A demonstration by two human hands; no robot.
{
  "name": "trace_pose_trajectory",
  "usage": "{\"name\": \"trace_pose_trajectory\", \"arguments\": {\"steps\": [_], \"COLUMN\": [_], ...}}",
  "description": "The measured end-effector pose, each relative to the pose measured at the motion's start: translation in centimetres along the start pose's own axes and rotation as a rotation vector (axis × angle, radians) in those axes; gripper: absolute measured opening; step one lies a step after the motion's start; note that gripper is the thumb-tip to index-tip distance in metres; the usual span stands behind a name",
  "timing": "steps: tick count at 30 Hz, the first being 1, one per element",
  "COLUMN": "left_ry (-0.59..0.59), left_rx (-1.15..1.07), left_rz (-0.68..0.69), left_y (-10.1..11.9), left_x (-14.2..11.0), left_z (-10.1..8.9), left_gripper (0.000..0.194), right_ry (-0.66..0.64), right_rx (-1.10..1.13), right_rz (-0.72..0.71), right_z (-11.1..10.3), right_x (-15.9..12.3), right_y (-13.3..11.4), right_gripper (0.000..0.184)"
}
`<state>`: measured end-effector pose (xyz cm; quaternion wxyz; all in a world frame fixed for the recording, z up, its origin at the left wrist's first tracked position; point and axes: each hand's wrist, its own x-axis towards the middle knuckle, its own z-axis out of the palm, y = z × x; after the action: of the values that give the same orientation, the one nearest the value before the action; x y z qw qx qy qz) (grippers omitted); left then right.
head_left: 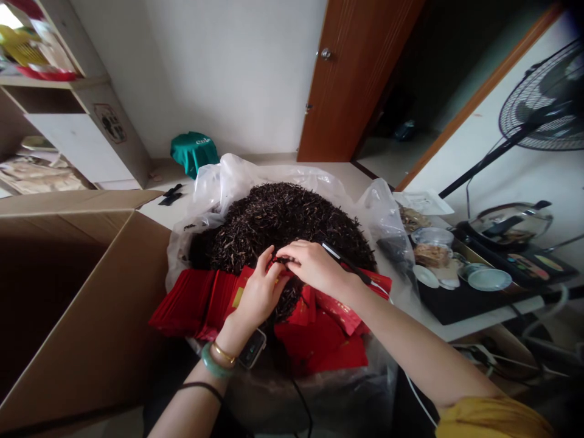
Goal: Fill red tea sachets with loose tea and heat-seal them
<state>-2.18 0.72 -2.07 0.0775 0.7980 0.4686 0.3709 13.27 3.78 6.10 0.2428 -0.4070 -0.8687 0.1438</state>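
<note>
- Both the left hand [260, 292] and the right hand [314, 264] were over the near side of a heap of dark dried leaves [292, 213], their fingertips nearly meeting.
- On the left hand, thumb and index finger stood a little apart, with something red beside the tips; I could not tell whether they had hold of a packet.
- On the right hand, the fingers were curled and bunched, dark leaf bits showing at their tips; whether these were pinched or lay behind, I could not tell.
- The leaves were piled inside a clear plastic liner [385, 207], its crumpled edge raised around them.
- Upright red packets [182, 298] crowded in a row to the left along the heap's near side; flat red packets [319, 340] lay below the right hand.
- Just beyond the right wrist was a slim dark device [347, 267]; a white cable [417, 396] ran near the forearm.
- The left wrist wore a green bangle [213, 364], a gold bangle [223, 354] and a watch [253, 348].
- An open cardboard box [100, 298] stood at left; at right, a pale dish [490, 280] and a glass pot [513, 222] sat near a fan [547, 100].
</note>
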Motion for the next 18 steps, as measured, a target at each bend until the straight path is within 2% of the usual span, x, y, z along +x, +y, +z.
{"name": "trace_pose_trajectory", "arguments": {"steps": [5,8,13,18], "left_ry": [0.024,0.061,0.146,0.213], "left_rx": [0.085,0.116,0.132,0.095], "left_rz": [0.003,0.024,0.066,0.137], "left_y": [0.0,-0.1,-0.2,0.5], "left_x": [0.1,0.2,0.2,0.1], "left_z": [-0.3,-0.3,-0.7,-0.7], "left_gripper": [0.008,0.007,0.010,0.009], "right_ry": [0.222,0.311,0.136,0.075], "right_rx": [0.245,0.165,-0.051,-0.180], "right_rz": [0.085,0.027,-0.135,-0.174], "right_z": [-0.8,-1.6,-1.5,0.5], "right_x": [0.5,0.9,-0.6,-3.7], "right_y": [0.7,0.8,-0.4,-0.1], "right_gripper": [0.024,0.023,0.003,0.010]}}
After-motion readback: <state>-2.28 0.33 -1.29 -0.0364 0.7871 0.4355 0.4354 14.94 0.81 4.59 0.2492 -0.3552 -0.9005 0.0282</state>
